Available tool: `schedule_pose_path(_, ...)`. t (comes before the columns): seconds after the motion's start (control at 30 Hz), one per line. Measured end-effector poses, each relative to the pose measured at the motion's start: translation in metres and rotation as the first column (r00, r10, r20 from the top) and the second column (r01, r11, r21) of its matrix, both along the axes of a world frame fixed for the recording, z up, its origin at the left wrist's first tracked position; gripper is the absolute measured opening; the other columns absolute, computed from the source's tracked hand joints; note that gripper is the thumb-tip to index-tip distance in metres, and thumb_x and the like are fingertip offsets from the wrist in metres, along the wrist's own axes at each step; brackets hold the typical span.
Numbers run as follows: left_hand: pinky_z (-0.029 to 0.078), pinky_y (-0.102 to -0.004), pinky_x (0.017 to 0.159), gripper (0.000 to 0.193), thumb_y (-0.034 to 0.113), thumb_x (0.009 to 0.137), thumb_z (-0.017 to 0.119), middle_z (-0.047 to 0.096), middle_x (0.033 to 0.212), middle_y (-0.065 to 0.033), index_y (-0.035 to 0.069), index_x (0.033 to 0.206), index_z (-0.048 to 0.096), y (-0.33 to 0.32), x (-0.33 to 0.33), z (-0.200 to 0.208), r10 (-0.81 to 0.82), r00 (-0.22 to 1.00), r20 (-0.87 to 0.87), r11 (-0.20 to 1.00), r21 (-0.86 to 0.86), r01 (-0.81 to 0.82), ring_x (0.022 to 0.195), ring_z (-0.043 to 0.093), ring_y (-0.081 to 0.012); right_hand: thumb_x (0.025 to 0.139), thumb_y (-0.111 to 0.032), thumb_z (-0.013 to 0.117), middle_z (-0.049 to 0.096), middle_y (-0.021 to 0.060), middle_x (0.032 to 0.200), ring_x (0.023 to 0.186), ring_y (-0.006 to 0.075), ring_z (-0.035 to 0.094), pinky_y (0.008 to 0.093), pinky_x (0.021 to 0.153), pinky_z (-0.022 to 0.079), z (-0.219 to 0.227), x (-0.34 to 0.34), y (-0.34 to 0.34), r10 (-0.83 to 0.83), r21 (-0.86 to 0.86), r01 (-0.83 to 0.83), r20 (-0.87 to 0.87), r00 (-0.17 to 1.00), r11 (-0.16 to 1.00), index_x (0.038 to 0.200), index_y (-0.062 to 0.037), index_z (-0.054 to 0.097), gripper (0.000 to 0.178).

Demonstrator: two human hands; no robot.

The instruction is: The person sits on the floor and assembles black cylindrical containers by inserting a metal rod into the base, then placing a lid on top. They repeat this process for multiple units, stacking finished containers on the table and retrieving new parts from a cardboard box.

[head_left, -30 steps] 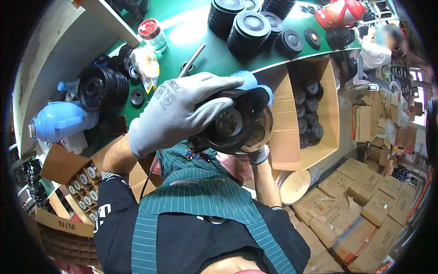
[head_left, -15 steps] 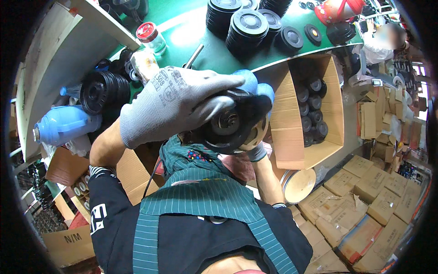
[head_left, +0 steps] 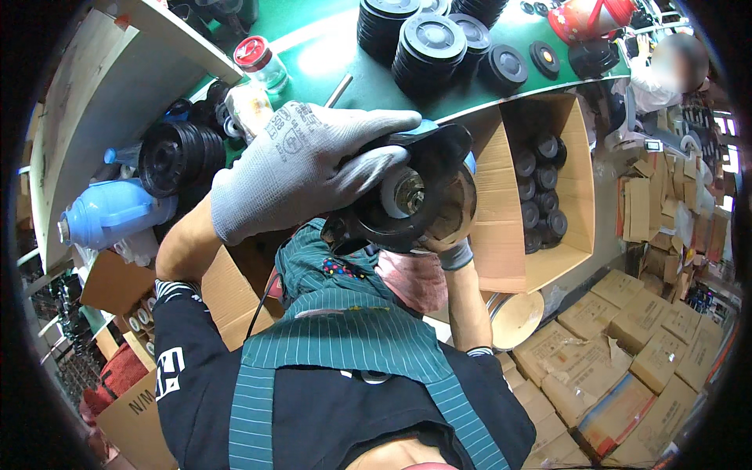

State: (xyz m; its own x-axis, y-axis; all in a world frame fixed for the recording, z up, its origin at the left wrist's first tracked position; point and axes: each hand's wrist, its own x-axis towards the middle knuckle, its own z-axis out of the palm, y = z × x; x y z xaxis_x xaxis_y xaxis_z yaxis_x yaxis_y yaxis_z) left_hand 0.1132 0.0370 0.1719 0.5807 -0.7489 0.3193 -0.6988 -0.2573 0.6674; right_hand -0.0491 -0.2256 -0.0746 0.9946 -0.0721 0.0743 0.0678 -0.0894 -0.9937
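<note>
My left hand, in a grey knit glove, is closed on the edge of a black plastic collar with a flared, spout-like rim. Inside the ring shows a round, glassy mouth. A shiny, brownish, rounded flask liner sits against the collar's right side. Below it, my gloved right hand supports the liner; most of its fingers are hidden behind the piece. Patches of blue show behind the collar, and I cannot tell what they belong to.
Stacks of black round lids stand on the green table, near a red-lidded jar. An open carton at right holds black parts. Left lie a blue jug and black rings. A person sits far right.
The black collar has tilted, so its opening and the glassy mouth now face me more. More of the shiny liner shows at right. My left hand keeps its hold.
</note>
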Motion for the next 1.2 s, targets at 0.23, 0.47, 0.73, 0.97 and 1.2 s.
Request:
schedule_pose_path(0.23, 0.059, -0.0411, 0.081, 0.034, 0.018, 0.104, 0.070, 0.079, 0.105, -0.0197, 0.007, 0.136, 0.072, 0.001, 0.000, 0.013, 0.026, 0.996, -0.083, 0.995, 0.103, -0.018, 0.090, 0.078, -0.0343, 0.097, -0.016, 0.076, 0.066, 0.0126, 0.145, 0.130, 0.0261, 0.064, 0.0403, 0.112, 0.052, -0.004, -0.009, -0.001, 0.005, -0.029, -0.005, 0.001, 1.000, 1.000, 0.151, -0.0039, 0.055, 0.059)
schedule_pose_path(0.47, 0.058, -0.0385, 0.088, 0.044, 0.015, 0.101, 0.074, 0.079, 0.109, -0.0174, 0.005, 0.143, 0.067, 0.003, -0.005, 0.011, 0.029, 0.997, -0.071, 0.991, 0.134, -0.019, 0.095, 0.077, -0.0323, 0.096, -0.018, 0.079, 0.064, 0.0129, 0.147, 0.132, 0.0274, 0.063, 0.0417, 0.114, 0.051, -0.004, -0.015, -0.012, 0.021, -0.063, -0.021, 0.001, 1.000, 0.998, 0.153, -0.0046, 0.053, 0.064)
schedule_pose_path(0.73, 0.058, -0.0341, 0.088, 0.041, 0.017, 0.100, 0.076, 0.079, 0.109, -0.0126, -0.001, 0.135, 0.067, 0.006, 0.027, -0.021, 0.104, 0.872, -0.478, 0.923, 0.373, 0.095, 0.092, 0.073, -0.0162, 0.097, -0.014, 0.078, 0.073, 0.0101, 0.129, 0.114, 0.0193, 0.069, 0.0362, 0.103, 0.056, 0.055, 0.000, -0.033, -0.067, 0.172, 0.102, -0.197, 0.978, 0.980, 0.137, -0.0013, 0.067, 0.043)
schedule_pose_path(0.97, 0.054, -0.0378, 0.096, 0.041, 0.024, 0.105, 0.067, 0.074, 0.122, -0.0131, -0.001, 0.138, 0.063, 0.044, 0.059, -0.119, 0.266, 0.813, -0.518, 0.889, 0.457, 0.000, 0.104, 0.070, -0.0206, 0.093, -0.013, 0.086, 0.080, 0.0027, 0.100, 0.093, 0.0059, 0.069, 0.0267, 0.085, 0.057, 0.128, 0.043, 0.006, -0.171, -0.132, 0.144, -0.220, 0.960, 0.981, 0.120, -0.0001, 0.078, 0.031)
schedule_pose_path(1.2, 0.050, -0.0420, 0.104, 0.048, 0.031, 0.106, 0.064, 0.068, 0.132, -0.0134, 0.002, 0.144, 0.058, 0.062, 0.010, -0.224, 0.015, 0.434, -0.901, 0.943, -0.132, -0.307, 0.115, 0.065, -0.0237, 0.093, -0.037, 0.083, 0.070, 0.0172, 0.128, 0.118, 0.0278, 0.068, 0.0430, 0.100, 0.053, 0.144, 0.216, -0.023, -0.116, -0.671, 0.297, 0.301, 0.946, 0.679, 0.138, -0.0035, 0.068, 0.058)
